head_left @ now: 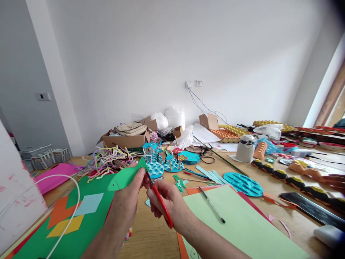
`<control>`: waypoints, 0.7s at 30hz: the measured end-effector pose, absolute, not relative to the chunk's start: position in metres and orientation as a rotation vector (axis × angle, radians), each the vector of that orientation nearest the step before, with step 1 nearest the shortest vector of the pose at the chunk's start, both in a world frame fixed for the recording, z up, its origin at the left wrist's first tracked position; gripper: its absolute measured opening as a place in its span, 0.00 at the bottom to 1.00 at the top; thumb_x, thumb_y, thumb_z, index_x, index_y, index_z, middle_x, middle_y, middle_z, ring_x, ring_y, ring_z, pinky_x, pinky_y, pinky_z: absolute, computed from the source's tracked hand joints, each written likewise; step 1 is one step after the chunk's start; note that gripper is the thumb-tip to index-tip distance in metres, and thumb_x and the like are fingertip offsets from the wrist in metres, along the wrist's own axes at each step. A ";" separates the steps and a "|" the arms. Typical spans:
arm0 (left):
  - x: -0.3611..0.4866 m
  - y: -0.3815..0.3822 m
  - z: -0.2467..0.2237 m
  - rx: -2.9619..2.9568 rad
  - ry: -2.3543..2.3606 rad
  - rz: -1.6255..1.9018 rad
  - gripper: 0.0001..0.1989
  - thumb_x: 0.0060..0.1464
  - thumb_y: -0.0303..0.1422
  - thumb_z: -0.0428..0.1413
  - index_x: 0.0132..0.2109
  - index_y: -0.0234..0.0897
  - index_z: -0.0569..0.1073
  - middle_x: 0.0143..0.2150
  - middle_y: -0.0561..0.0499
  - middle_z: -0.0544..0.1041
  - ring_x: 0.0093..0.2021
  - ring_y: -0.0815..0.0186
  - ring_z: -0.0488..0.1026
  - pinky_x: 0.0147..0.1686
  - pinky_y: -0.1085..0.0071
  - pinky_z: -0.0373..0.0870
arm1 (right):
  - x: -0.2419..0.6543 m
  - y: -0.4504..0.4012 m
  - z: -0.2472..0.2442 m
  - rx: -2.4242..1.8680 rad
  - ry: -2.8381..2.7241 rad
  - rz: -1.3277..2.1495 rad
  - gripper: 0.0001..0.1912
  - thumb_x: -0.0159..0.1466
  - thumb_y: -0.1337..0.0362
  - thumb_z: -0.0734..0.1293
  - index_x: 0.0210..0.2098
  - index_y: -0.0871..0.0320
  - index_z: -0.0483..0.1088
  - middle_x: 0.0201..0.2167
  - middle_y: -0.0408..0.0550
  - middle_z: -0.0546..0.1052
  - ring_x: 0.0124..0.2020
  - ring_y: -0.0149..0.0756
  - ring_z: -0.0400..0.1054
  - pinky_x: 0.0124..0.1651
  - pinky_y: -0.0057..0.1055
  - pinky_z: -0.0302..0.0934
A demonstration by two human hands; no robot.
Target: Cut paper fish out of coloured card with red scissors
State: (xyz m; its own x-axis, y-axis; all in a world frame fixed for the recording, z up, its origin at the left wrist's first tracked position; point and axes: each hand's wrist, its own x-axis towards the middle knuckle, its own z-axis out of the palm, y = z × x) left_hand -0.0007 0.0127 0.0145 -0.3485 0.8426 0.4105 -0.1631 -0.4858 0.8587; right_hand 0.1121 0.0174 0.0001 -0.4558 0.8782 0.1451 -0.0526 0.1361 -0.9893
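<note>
My left hand (128, 194) is closed on a green paper fish (122, 178), pinching it near its tail, with the drawn eye and head pointing left. In my right hand (165, 198) are red-handled scissors (161, 203), their dark blades pointing up and left at the tail end of the fish. Part of the blades is hidden by the paper and my left fingers. Both hands are close together above the wooden table (151, 233).
Green sheets (91, 230) with coloured paper pieces lie left, crossed by a white cable (78, 196). Pale green paper (234, 223) with a pen (211, 204) lies right. Blue craft discs (153, 169), pipe cleaners (110, 162), a lidded jar (244, 149) and a phone (309, 207) stand or lie beyond.
</note>
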 end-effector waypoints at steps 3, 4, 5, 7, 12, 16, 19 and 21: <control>0.000 0.012 0.015 1.192 0.969 1.891 0.09 0.43 0.36 0.60 0.28 0.35 0.72 0.27 0.53 0.74 0.28 0.66 0.70 0.29 0.72 0.68 | 0.111 0.018 -0.001 -0.824 -1.589 1.445 0.18 0.54 0.50 0.64 0.23 0.58 0.59 0.13 0.37 0.64 0.13 0.24 0.56 0.16 0.21 0.51; 0.000 0.012 0.015 1.195 0.970 1.893 0.09 0.44 0.36 0.60 0.29 0.35 0.72 0.27 0.53 0.73 0.28 0.66 0.70 0.29 0.72 0.68 | 0.111 0.019 -0.002 -0.822 -1.587 1.445 0.18 0.54 0.50 0.64 0.23 0.58 0.59 0.13 0.37 0.64 0.13 0.24 0.56 0.16 0.21 0.51; 0.000 0.012 0.015 1.203 0.974 1.894 0.09 0.44 0.36 0.59 0.29 0.35 0.72 0.27 0.53 0.73 0.28 0.66 0.70 0.29 0.72 0.68 | 0.111 0.019 -0.002 -0.820 -1.586 1.443 0.18 0.54 0.51 0.64 0.23 0.58 0.59 0.13 0.37 0.63 0.13 0.23 0.56 0.16 0.21 0.51; -0.001 0.012 0.015 1.230 0.979 1.887 0.09 0.45 0.36 0.59 0.29 0.35 0.72 0.26 0.53 0.72 0.28 0.67 0.70 0.29 0.72 0.69 | 0.110 0.019 -0.003 -0.823 -1.587 1.440 0.18 0.54 0.51 0.64 0.22 0.58 0.59 0.12 0.37 0.63 0.13 0.23 0.56 0.16 0.21 0.51; -0.001 0.012 0.015 1.252 0.978 1.875 0.09 0.45 0.37 0.59 0.28 0.34 0.73 0.26 0.52 0.73 0.28 0.66 0.70 0.28 0.72 0.67 | 0.111 0.019 -0.002 -0.851 -1.589 1.443 0.19 0.53 0.49 0.65 0.22 0.58 0.59 0.12 0.37 0.63 0.13 0.23 0.56 0.16 0.20 0.51; -0.001 0.012 0.015 1.210 0.974 1.885 0.09 0.44 0.37 0.60 0.28 0.35 0.72 0.26 0.52 0.74 0.28 0.66 0.70 0.29 0.72 0.68 | 0.111 0.020 -0.002 -0.870 -1.588 1.449 0.21 0.52 0.47 0.65 0.23 0.58 0.59 0.12 0.36 0.63 0.12 0.23 0.56 0.15 0.20 0.50; -0.001 0.012 0.015 1.206 0.966 1.878 0.09 0.44 0.36 0.60 0.28 0.35 0.72 0.27 0.52 0.74 0.28 0.66 0.71 0.29 0.71 0.68 | 0.110 0.020 -0.003 -0.882 -1.602 1.435 0.22 0.52 0.45 0.65 0.22 0.58 0.59 0.12 0.36 0.63 0.12 0.23 0.55 0.15 0.20 0.50; -0.001 0.013 0.014 1.201 0.968 1.874 0.09 0.44 0.36 0.60 0.28 0.35 0.72 0.27 0.52 0.74 0.28 0.66 0.71 0.29 0.71 0.68 | 0.110 0.020 -0.003 -0.891 -1.613 1.424 0.22 0.52 0.45 0.65 0.22 0.58 0.59 0.12 0.36 0.63 0.12 0.23 0.55 0.15 0.20 0.50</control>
State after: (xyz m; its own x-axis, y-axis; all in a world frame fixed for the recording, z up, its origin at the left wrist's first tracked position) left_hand -0.0013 0.0128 0.0142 -0.3259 0.8521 0.4094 -0.1597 -0.4765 0.8645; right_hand 0.1105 0.0200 -0.0026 -0.4404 0.8913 0.1079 0.0029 0.1216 -0.9926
